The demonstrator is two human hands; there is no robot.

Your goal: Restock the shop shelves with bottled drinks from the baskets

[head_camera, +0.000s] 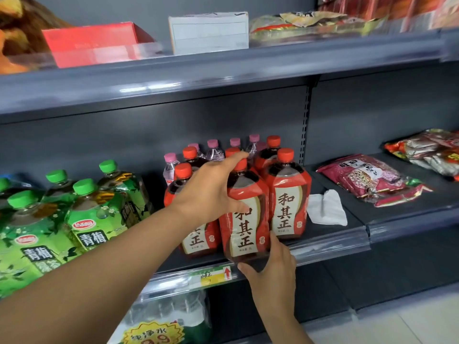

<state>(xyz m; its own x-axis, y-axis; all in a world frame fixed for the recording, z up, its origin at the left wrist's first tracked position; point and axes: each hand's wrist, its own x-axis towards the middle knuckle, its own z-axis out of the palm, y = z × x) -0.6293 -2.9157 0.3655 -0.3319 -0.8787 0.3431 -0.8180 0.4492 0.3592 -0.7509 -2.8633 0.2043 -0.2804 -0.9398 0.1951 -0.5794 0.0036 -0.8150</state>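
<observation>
Your left hand (pixel 211 192) grasps the shoulder of a red drink bottle (pixel 244 219), fingers curled over the top near its red cap and thumb across the front of the label. Your right hand (pixel 270 269) cups the bottle's base, thumb up its right side and fingers underneath. The bottle is tilted slightly and sits at the front edge of the middle shelf (pixel 330 242), its base over the price strip (pixel 213 276).

A matching red bottle (pixel 288 194) stands upright just to its right, touching or nearly touching it. More of the same stand to its left and behind. Pink-capped water bottles (pixel 213 150) stand at the back of the shelf. Green-capped green tea bottles (pixel 94 219) fill the shelf's left side. A white crumpled cloth or paper (pixel 327 209) lies to the right of the red bottles. On the next shelf section to the right lie red snack packets (pixel 367 180). On the upper shelf sit a red box (pixel 94 43) and a white box (pixel 208 33).
</observation>
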